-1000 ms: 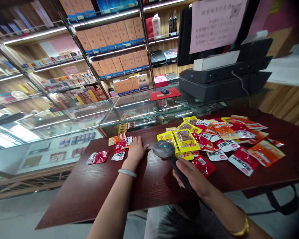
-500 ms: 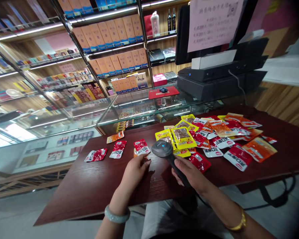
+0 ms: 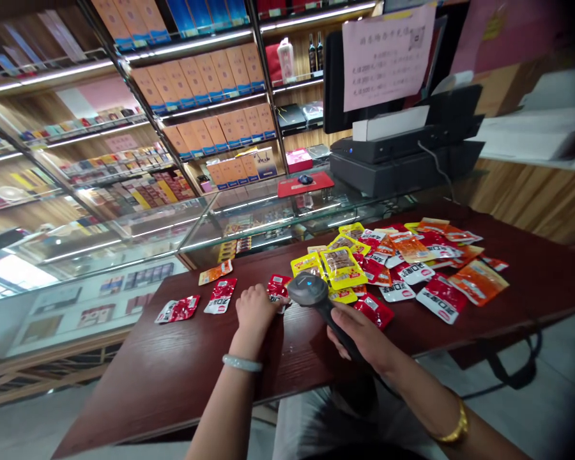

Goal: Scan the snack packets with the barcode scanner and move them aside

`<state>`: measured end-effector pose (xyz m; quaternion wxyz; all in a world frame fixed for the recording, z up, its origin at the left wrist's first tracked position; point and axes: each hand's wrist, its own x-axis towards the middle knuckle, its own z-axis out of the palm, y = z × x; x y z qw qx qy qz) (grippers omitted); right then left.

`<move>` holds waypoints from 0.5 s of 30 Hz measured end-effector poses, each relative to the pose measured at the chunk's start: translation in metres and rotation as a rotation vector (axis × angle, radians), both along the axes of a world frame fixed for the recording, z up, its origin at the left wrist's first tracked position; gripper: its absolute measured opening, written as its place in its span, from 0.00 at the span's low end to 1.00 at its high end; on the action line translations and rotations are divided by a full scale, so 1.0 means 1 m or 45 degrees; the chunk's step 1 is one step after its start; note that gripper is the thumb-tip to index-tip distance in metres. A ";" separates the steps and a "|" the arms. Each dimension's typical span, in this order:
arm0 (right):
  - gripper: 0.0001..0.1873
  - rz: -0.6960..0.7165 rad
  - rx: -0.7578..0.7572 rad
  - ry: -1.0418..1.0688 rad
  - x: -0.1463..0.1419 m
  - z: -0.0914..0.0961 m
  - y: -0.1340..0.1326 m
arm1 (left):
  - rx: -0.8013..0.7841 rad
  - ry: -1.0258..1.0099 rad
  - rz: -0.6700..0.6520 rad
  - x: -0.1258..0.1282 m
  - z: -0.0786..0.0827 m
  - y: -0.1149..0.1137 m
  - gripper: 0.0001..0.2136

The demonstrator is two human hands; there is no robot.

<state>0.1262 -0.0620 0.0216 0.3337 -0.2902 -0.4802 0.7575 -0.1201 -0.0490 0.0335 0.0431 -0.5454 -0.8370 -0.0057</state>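
Observation:
My right hand [image 3: 364,338] grips the handle of a dark grey barcode scanner [image 3: 311,291], its head pointing left over the dark wooden table [image 3: 182,370]. My left hand [image 3: 253,306] is closed on a red snack packet [image 3: 278,285] lying just under the scanner's head. Two more red packets [image 3: 220,295] [image 3: 178,308] and an orange packet [image 3: 215,271] lie to the left. A heap of yellow, red and orange snack packets [image 3: 402,262] covers the table's right half.
Behind the table runs a glass display counter [image 3: 182,223] with a red mat and mouse [image 3: 305,182]. A black till with a monitor and paper notice [image 3: 393,134] stands at the back right. Shelves of boxed goods [image 3: 211,70] fill the wall.
My left hand came back from the left packets, drew one red packet toward the scanner and closed on it. The scanner hand stayed nearly in place.

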 end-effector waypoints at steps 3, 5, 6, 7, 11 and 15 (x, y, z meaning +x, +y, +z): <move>0.32 -0.010 0.004 0.010 0.004 -0.001 0.001 | -0.017 -0.094 0.041 -0.007 -0.001 0.003 0.27; 0.32 -0.017 0.008 0.010 0.006 -0.002 0.002 | 0.018 -0.211 0.080 -0.013 -0.002 0.002 0.25; 0.31 -0.019 0.010 0.012 0.006 -0.002 0.003 | 0.051 -0.282 0.097 -0.017 -0.004 0.001 0.23; 0.31 -0.019 0.010 0.016 0.007 -0.002 0.003 | 0.097 -0.355 0.113 -0.019 -0.005 -0.001 0.22; 0.30 -0.005 0.012 0.045 0.003 0.003 0.004 | 0.266 -0.617 0.117 -0.025 -0.012 -0.009 0.17; 0.29 0.024 0.034 0.081 -0.004 0.009 0.008 | 0.341 -0.771 0.142 -0.026 -0.014 -0.023 0.17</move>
